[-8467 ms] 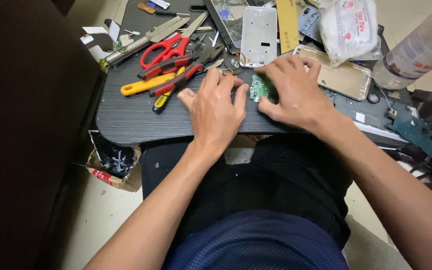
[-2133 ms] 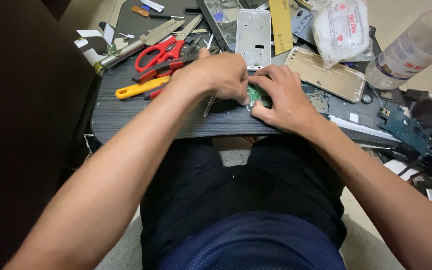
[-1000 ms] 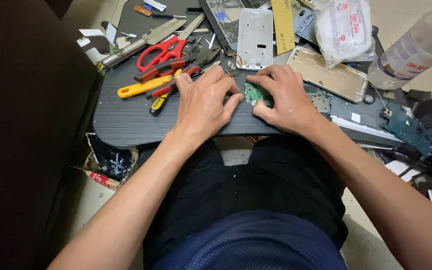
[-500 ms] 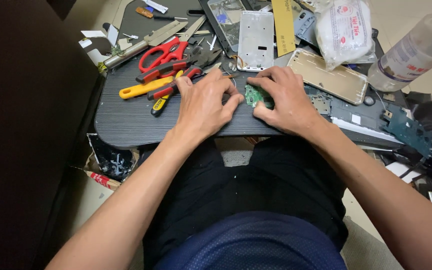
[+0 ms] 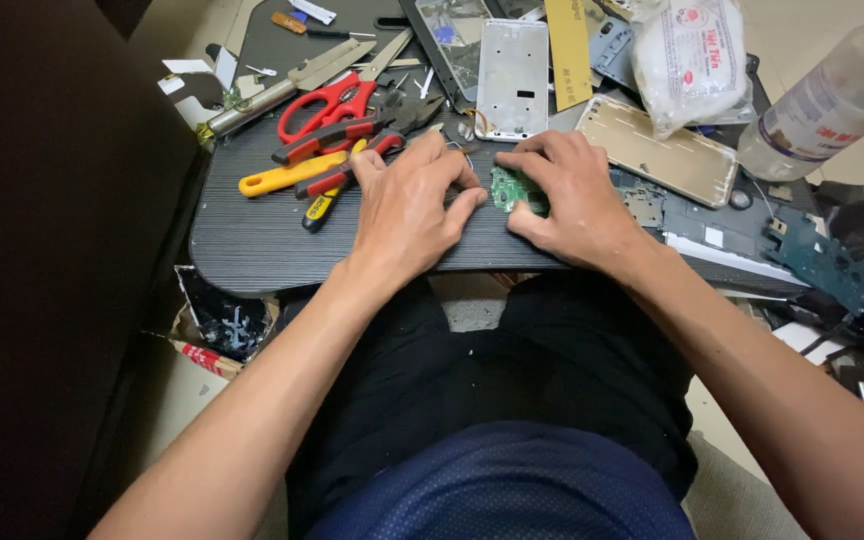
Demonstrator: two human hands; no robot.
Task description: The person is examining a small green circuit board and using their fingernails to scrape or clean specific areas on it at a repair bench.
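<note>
On the dark lap table (image 5: 252, 245), near edge | green circuit board (image 5: 514, 188): pinched flat under right hand (image 5: 572, 200) fingers | left hand (image 5: 407, 205): spread, fingertips at board's left edge, grasp unclear | red scissors (image 5: 327, 100), yellow-handled screwdriver (image 5: 287, 175): just left | gold phone back cover (image 5: 657, 150): right.

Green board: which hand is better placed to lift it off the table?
Probably the right hand. Its fingers already rest on the green board, thumb at its near edge. The left hand lies flat beside it, fingertips just short of it.
</note>
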